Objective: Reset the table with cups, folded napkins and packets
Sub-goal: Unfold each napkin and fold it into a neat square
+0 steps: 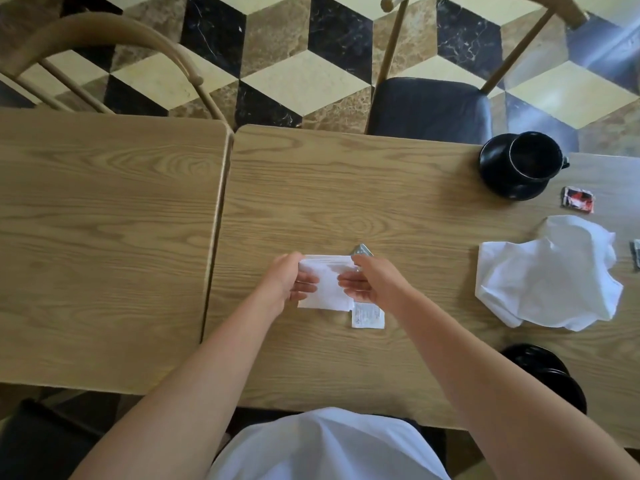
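A folded white napkin (327,284) is in the middle of the wooden table (346,202). My left hand (289,280) grips its left edge and my right hand (369,284) grips its right edge. A white packet (367,316) lies on the table just below my right hand, and a grey packet (362,251) peeks out behind the napkin. A black cup (535,155) stands on a black saucer (498,181) at the far right. A crumpled white napkin (547,275) lies to the right, with a red packet (577,199) above it.
A second wooden table (104,237) adjoins on the left. Another black cup (543,368) sits at the near right edge, partly behind my right arm. A grey packet (636,252) shows at the right border. Chairs (429,105) stand beyond the far edge.
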`<state>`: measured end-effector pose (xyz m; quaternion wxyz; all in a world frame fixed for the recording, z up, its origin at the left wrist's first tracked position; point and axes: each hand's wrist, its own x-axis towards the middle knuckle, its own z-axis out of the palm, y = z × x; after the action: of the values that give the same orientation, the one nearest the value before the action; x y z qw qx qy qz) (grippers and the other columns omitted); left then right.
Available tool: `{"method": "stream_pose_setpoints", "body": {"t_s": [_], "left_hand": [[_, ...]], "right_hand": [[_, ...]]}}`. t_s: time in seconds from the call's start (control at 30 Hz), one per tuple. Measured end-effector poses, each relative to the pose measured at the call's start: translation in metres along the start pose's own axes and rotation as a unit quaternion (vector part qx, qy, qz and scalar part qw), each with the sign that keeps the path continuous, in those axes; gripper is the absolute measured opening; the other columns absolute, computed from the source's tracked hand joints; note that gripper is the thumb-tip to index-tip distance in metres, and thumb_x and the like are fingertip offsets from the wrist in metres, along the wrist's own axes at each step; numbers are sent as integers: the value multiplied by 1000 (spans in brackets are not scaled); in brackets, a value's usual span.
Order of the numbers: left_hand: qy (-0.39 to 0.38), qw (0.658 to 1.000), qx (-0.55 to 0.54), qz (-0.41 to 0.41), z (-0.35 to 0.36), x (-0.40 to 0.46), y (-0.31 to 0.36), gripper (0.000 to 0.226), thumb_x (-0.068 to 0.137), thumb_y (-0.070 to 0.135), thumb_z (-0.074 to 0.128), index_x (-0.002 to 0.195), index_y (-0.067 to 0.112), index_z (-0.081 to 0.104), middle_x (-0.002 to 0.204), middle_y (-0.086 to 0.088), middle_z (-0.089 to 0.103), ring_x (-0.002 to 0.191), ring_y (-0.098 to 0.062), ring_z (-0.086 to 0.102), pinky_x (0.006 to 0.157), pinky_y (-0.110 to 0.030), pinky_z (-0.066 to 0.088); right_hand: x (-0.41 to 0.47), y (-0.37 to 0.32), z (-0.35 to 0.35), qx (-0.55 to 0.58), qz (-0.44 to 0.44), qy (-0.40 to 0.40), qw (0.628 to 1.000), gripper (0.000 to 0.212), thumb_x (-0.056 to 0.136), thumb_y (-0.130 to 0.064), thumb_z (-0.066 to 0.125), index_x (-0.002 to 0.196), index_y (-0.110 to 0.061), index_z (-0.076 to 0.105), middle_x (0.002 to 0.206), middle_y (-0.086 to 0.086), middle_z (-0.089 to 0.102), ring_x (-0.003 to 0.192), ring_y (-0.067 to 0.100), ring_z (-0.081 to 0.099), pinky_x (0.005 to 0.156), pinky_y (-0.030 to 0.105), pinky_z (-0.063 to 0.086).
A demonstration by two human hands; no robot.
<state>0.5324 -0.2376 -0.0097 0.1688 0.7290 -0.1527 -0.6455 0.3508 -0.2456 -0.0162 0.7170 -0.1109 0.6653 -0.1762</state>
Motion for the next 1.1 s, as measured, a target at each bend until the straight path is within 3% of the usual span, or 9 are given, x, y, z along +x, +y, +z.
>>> {"method": "stream_pose_setpoints", "body": {"t_s": [0.17,0.23,0.3,0.43,0.5,0.67,0.83,1.0,1.1], "left_hand": [[125,983,69,117,6,6,4,11,92,22,48,99,14,51,77,-6,69,63,-24,62,57,-33,45],[162,918,261,252,3,-1,-11,8,89,27,57,89,19,54,73,3,66,64,-20,61,56,-35,43],[102,838,419,336,4,-8,-27,14,88,29,63,83,21,52,75,5,63,69,-24,61,54,-36,40],[-12,735,597,321,12,5,-35,27,92,33,68,108,14,57,116,-6,60,112,-28,57,86,-39,46],[-25,718,627,301,16,17,-29,42,92,31,69,123,9,51,129,-11,54,124,-28,50,102,-37,43],[-16,682,685,254,27,34,-22,60,88,26,74,135,8,42,137,-11,46,129,-28,46,107,-33,41],[6,705,671,229,36,29,-19,59,87,25,75,133,7,44,137,-13,46,128,-29,47,102,-34,44],[184,887,389,169,19,17,-29,15,84,24,67,94,17,57,102,-6,65,98,-32,63,75,-38,47],[210,941,252,85,16,11,-42,28,81,31,73,95,16,54,89,2,63,96,-30,65,72,-34,44]], "right_hand": [[4,0,-3,7,-100,71,992,19,94,-12,55,111,-6,52,96,17,75,82,24,79,72,37,65],[-3,10,-4,-112,-188,110,970,14,91,-15,56,104,-19,52,93,8,74,77,21,76,68,34,63],[-8,23,-4,-331,-261,95,902,14,90,-20,59,99,-26,51,89,-4,71,76,19,71,66,35,57],[4,32,3,-651,-306,16,694,38,91,-31,71,119,-15,52,117,5,63,106,29,63,75,39,49],[12,25,7,-681,-302,17,667,48,89,-32,74,125,-12,50,123,8,59,115,30,58,82,40,48],[27,18,15,-697,-280,27,659,45,86,-19,73,122,-12,48,124,8,56,115,30,56,84,37,46],[28,20,18,-685,-283,34,671,41,88,-16,72,120,-11,47,124,8,56,114,30,56,81,35,46],[17,38,2,-403,-201,213,867,42,85,-47,71,104,-19,46,104,-4,59,85,25,62,66,35,42],[16,43,0,-369,-139,221,892,41,79,-56,71,83,-19,52,78,-7,60,70,21,59,57,32,39]]}}
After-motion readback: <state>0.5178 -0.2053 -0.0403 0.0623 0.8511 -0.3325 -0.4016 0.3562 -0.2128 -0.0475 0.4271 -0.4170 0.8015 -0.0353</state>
